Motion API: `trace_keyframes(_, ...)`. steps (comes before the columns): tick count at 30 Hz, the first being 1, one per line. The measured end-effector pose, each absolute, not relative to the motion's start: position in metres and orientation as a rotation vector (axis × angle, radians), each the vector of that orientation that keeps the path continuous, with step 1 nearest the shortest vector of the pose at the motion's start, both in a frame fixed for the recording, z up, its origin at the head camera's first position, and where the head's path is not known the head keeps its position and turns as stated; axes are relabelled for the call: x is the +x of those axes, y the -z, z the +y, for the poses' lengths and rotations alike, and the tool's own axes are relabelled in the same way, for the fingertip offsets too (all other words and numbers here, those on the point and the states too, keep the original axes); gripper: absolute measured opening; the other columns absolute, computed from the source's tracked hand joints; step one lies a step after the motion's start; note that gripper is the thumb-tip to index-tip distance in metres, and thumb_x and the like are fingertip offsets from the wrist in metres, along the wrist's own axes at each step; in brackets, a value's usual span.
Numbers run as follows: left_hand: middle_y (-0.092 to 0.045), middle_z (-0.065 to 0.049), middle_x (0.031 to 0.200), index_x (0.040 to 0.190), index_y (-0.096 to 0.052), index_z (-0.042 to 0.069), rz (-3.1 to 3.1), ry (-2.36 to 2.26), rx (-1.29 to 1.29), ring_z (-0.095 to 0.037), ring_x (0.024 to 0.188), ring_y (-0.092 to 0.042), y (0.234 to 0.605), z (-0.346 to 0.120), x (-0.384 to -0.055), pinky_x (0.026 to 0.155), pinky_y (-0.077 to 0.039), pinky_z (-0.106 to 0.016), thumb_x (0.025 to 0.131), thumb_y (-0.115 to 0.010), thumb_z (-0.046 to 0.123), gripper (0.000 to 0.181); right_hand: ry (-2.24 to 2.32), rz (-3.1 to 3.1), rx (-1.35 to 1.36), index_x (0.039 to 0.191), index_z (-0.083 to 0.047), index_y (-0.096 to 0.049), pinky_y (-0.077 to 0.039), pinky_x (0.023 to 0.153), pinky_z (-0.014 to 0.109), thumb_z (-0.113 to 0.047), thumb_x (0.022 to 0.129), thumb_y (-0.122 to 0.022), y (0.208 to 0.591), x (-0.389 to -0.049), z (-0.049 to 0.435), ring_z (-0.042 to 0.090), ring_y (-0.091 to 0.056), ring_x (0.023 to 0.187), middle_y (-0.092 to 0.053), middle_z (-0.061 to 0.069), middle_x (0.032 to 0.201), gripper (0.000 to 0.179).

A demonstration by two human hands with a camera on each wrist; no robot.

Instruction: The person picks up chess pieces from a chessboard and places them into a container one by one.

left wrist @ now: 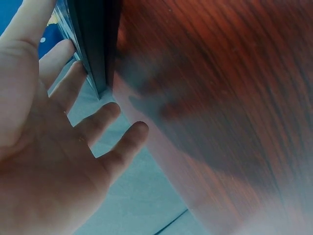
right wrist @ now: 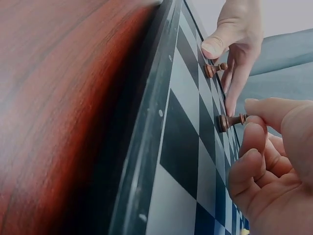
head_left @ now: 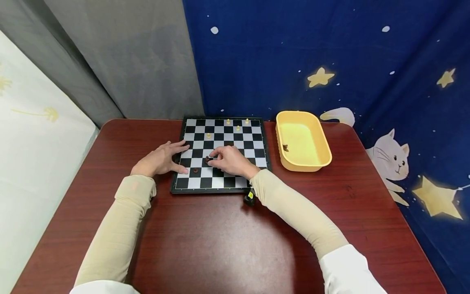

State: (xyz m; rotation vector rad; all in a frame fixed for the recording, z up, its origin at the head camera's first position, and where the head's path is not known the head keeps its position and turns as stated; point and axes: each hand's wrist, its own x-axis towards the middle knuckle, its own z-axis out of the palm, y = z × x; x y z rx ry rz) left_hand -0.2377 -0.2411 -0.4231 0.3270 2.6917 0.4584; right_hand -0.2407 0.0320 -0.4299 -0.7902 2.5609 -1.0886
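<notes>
A black-and-white chessboard (head_left: 220, 190) lies on the table. Over its left middle, my right hand (head_left: 232, 160) pinches the top of a dark brown chess pawn (right wrist: 226, 122) between thumb and finger. The pawn's base is at a square of the board. My left hand (head_left: 160, 158) spreads along the board's left edge, thumb and fingertips reaching over the rim. A second brown pawn (head_left: 196, 170) stands near the left thumb. Several pale yellow pawns, one of them a lone pawn (head_left: 208, 135), stand toward the far side. Another brown piece (head_left: 229, 143) shows just beyond my right hand.
A yellow plastic basin (head_left: 304, 166) stands right of the board, with small brown pieces (head_left: 285, 148) inside at its left. A small black object with a yellow mark (head_left: 249, 199) is by the board's front edge, below the right wrist. A blue curtain (head_left: 257, 57) hangs behind the reddish-brown table (head_left: 205, 245).
</notes>
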Motion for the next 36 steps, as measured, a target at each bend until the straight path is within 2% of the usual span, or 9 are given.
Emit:
trace_keyframes(13,-0.017,-0.004,0.173,0.161,-0.033,0.024,2.697,-0.475,0.339,-0.043,0.159,-0.010,0.425,-0.242,-0.237,0.121,-0.024,-0.068,0.078,-0.082,0.057,0.101,1.069,2.557,-0.758,0.121,-0.011,-0.072,-0.043,0.051,0.020,-0.030,0.096,-0.071,0.437,-0.242,0.021,0.008,-0.061,0.055,-0.067,0.000,0.068,0.031)
trace_keyframes(18,-0.017,-0.004,0.173,0.161,-0.032,0.025,2.694,-0.467,0.326,-0.043,0.159,-0.010,0.424,-0.242,-0.237,0.122,-0.023,-0.068,0.078,-0.082,0.057,0.102,1.068,2.544,-0.741,0.121,-0.010,-0.072,-0.045,0.053,0.021,-0.029,0.097,-0.071,0.438,-0.244,0.018,0.009,-0.063,0.055,-0.066,0.000,0.067,0.030)
trace_keyframes(26,-0.017,-0.004,0.173,0.161,-0.033,0.024,2.691,-0.469,0.334,-0.042,0.159,-0.010,0.425,-0.243,-0.237,0.122,-0.025,-0.067,0.078,-0.082,0.057,0.102,1.141,2.477,-0.638,0.111,-0.009,-0.073,-0.052,0.053,0.023,-0.025,0.095,-0.072,0.439,-0.246,0.016,0.010,-0.064,0.054,-0.067,-0.001,0.066,0.022)
trace_keyframes(36,-0.018,-0.005,0.173,0.161,-0.034,0.023,2.696,-0.486,0.361,-0.043,0.159,-0.011,0.424,-0.242,-0.237,0.122,-0.024,-0.067,0.078,-0.082,0.057,0.102,1.162,2.481,-0.644,0.105,-0.008,-0.073,-0.055,0.055,0.024,-0.019,0.095,-0.072,0.439,-0.244,0.015,0.010,-0.064,0.051,-0.067,0.000,0.065,0.015)
